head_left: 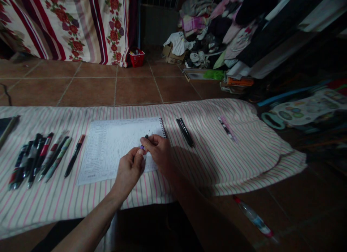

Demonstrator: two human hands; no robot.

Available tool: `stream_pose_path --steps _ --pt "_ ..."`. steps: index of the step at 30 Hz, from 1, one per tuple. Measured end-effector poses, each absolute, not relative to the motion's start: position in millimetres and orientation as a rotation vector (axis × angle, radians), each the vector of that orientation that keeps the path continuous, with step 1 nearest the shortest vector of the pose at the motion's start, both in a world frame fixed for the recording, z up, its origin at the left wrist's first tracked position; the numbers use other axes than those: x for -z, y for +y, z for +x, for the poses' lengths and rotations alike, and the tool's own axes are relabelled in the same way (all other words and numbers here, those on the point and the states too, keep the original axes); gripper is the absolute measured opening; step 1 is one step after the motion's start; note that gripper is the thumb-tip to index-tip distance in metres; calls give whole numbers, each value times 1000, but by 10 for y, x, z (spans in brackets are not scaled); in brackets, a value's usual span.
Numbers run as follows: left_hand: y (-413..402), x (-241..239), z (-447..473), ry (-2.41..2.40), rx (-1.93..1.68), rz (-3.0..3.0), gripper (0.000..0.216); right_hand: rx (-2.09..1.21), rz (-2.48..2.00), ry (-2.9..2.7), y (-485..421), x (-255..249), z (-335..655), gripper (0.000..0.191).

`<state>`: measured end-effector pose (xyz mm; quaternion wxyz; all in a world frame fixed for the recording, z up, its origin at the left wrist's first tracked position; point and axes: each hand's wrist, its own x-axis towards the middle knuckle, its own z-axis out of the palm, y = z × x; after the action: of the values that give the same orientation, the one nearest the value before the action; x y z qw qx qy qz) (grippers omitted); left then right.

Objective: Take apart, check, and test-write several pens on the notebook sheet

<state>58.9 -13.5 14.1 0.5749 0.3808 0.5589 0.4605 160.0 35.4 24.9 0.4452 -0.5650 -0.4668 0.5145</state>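
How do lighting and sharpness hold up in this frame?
Head view throughout: dim overall; the notebook page among the brightest areas but too blurred to read; a soft shadow darkens the cloth beside the right hand; the bottle at lower right looks smeared.

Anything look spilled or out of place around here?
A plastic bottle lies on its side on the floor, below the right end of the striped cloth, rather than standing. I see no spill. Farther back, clothes sit in a messy heap.
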Motion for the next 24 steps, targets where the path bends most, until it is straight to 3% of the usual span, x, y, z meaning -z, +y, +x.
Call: stream_pose_path --steps 16,20,24 --pt "-163 -400 456 568 -893 227 24 -1703 -998 -1012 332 -389 1714 30" --pt "-171 -419 468 624 -932 247 27 -1717 -945 -1045 328 -346 1695 29" --pt "-131 -328 503 908 -1075 471 31 -1479 -1113 -1230 344 -274 1611 25"
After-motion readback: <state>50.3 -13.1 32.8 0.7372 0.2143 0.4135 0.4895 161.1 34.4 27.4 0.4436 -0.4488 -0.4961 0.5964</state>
